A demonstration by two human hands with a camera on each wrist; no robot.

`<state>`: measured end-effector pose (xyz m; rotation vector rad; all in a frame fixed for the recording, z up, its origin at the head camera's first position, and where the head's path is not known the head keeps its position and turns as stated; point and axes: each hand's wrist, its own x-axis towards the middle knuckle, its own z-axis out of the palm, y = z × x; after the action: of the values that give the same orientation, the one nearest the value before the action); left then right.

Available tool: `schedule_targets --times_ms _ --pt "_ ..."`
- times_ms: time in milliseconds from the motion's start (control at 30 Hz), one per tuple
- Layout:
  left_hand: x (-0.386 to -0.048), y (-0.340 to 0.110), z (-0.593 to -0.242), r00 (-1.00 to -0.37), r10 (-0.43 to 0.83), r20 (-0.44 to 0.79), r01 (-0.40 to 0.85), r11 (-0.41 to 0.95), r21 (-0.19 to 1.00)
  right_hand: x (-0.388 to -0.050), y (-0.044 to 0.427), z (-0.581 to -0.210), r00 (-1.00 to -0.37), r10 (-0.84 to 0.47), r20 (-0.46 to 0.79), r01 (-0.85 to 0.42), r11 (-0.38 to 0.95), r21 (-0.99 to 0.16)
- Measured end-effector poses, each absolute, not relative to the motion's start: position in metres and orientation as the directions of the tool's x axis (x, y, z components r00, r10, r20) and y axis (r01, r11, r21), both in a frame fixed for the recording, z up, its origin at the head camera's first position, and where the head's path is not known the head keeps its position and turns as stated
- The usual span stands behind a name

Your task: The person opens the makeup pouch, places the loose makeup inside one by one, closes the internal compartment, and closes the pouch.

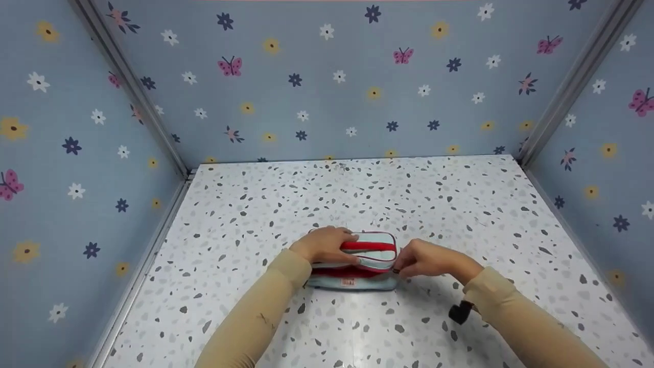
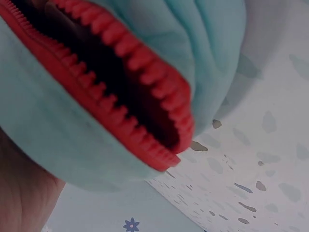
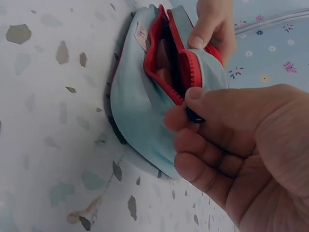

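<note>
A pale blue-green pouch [image 1: 378,265] with red zipper tape and red trim lies on the speckled table. My left hand [image 1: 327,245] grips its upper side near a red strap [image 1: 375,246], thumb toward me. Close at its right end, my right hand [image 1: 426,259] pinches the dark zipper pull [image 3: 194,116] between thumb and index finger. Its zipper [image 2: 123,118] gapes, the red teeth apart and the interior dark. In the right wrist view, skin-toned shapes show inside the opening; I cannot tell whether they are fingers. A small label [image 3: 141,36] sits on the lower side.
White tabletop [image 1: 245,214] with grey specks extends around the pouch. Blue flowered panels [image 1: 327,82] stand behind and at both sides, with metal frame posts [image 1: 569,84] at the corners. A black device [image 1: 461,312] hangs at the right wrist.
</note>
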<state>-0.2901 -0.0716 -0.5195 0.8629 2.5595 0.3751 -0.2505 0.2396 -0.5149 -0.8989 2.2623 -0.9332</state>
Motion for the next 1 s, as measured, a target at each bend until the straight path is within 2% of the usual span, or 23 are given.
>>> schedule_targets --times_ms 400,800,1000 --pt "-0.293 -0.071 -0.518 -0.725 0.614 -0.312 0.479 0.775 0.413 -0.233 0.212 -0.504 -0.582 -0.795 -0.173 -0.492 0.513 -0.704" --pt "-0.29 -0.073 -0.52 -0.729 0.621 -0.289 0.496 0.769 0.403 -0.225 0.184 -0.504 -0.565 -0.813 -0.14 -0.541 0.493 -0.681" --pt "-0.289 -0.071 -0.521 -0.733 0.617 -0.287 0.498 0.774 0.392 -0.227 0.186 -0.503 -0.573 -0.809 -0.134 -0.545 0.498 -0.674"
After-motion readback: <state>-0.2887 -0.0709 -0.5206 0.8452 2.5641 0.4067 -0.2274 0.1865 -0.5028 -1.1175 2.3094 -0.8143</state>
